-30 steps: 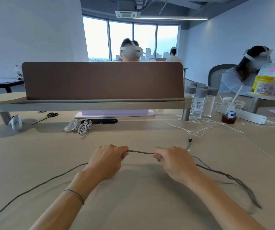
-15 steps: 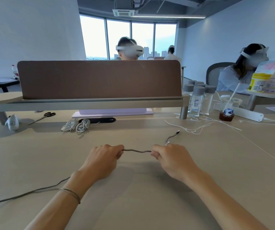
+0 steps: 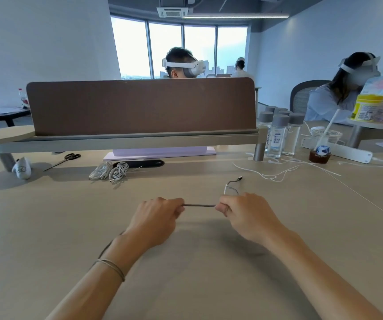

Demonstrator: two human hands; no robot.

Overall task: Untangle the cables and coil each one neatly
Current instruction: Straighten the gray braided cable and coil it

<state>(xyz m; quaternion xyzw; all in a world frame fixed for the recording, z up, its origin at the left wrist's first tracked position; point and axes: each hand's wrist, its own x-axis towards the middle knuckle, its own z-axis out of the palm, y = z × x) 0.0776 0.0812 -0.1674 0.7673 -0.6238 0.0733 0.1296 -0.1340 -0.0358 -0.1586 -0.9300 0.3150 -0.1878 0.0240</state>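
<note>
— Hands first: what are they doing?

— Both are working above the table (image 3: 47, 227). The left hand (image 3: 156, 220) is curling its fingers round the grey cable (image 3: 199, 205), and the right hand (image 3: 248, 215) is pinching the same cable between thumb and fingers. A short straight stretch is running between them.

— Which way is that stretch lying?

— Its long axis is going left to right across the view, roughly level, just over the tabletop. Past the right hand the cable is bending up and away, with its plug end (image 3: 239, 179) pointing toward the far right, out toward the bottles (image 3: 278, 135).

— And the other end?

— It is trailing back under the left wrist, toward the person; I cannot tell where it is ending.

— Anything else lying about?

— Two coiled white cables (image 3: 109, 170) are sitting side by side near the brown divider (image 3: 139, 105), well apart from the hands. Loose white cable (image 3: 276, 174) is sprawling to the right, scissors (image 3: 64, 159) are resting at far left.
</note>
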